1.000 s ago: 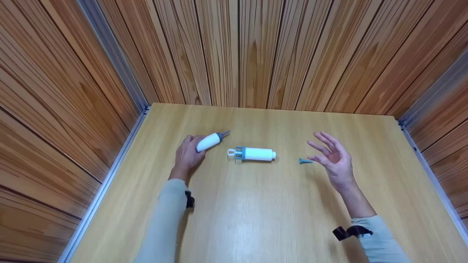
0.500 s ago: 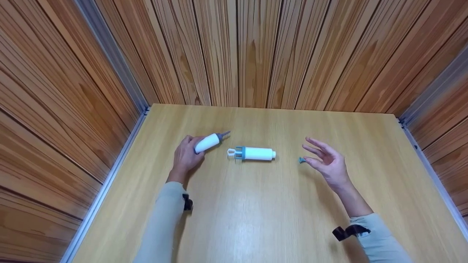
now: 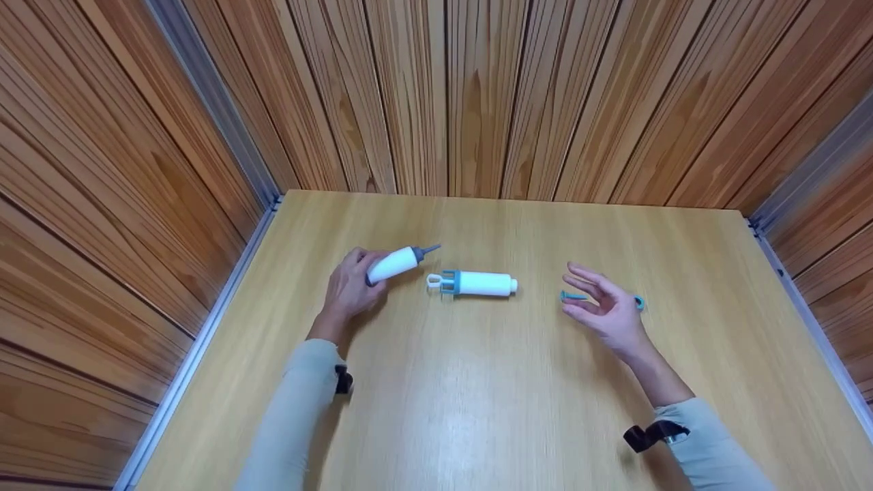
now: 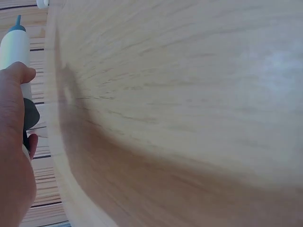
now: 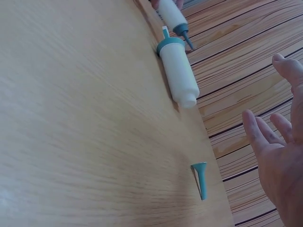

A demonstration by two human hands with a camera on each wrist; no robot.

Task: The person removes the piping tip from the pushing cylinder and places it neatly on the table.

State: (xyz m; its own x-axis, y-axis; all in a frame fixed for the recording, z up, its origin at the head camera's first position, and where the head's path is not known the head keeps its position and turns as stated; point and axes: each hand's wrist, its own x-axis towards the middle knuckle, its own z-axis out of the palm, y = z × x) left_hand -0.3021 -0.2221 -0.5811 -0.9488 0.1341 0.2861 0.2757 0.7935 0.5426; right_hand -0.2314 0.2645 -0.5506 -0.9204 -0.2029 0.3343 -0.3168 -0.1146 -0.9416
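My left hand (image 3: 351, 286) grips a white-barrelled hand pump (image 3: 393, 265), its blue-grey tapered nozzle pointing up and right. In the left wrist view, the thumb lies across the white barrel (image 4: 15, 49). To its right, a second white hand pump (image 3: 485, 284) lies on its side, with a teal collar and white loop handle towards the left hand; a bare stub ends its other side. My right hand (image 3: 610, 314) hovers with spread, bent fingers over a small teal nozzle (image 5: 200, 179), holding nothing. A teal ring (image 3: 640, 302) shows beyond the right hand, partly hidden.
The wooden tabletop (image 3: 436, 395) carries these parts. Slatted wooden walls (image 3: 470, 102) stand behind and at both sides, with metal rails (image 3: 204, 327) along the table's side edges.
The right hand has come slightly down and left over the teal nozzle, its fingers bending more. A teal ring now shows behind it. The left hand keeps its grip, with the pump shifted slightly right.
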